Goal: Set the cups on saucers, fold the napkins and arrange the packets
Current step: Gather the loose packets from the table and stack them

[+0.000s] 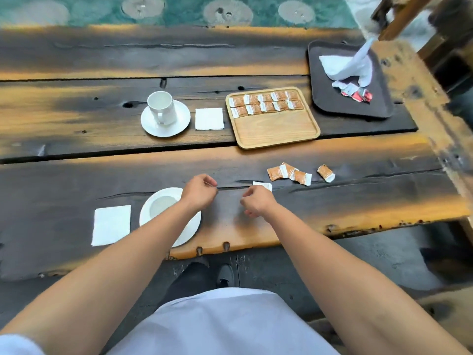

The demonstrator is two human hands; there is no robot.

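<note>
A white cup (162,107) stands on a saucer (179,124) at the middle of the table, with a folded napkin (209,119) beside it. A wooden tray (275,130) holds two rows of orange packets (266,103). Loose orange packets (289,172) and a white packet (263,185) lie nearer me. A second saucer (160,207) and folded napkin (111,224) sit at the near edge; my left forearm crosses that saucer. My left hand (201,190) hovers curled just right of it. My right hand (257,201) is curled too, right behind the white packet, touching or just short of it.
A dark tray (332,103) at the back right holds crumpled white napkins (343,66) and some red packets (357,93). The rough wooden table (76,111) has gaps between planks and an uneven near edge. A wooden frame stands at the far right.
</note>
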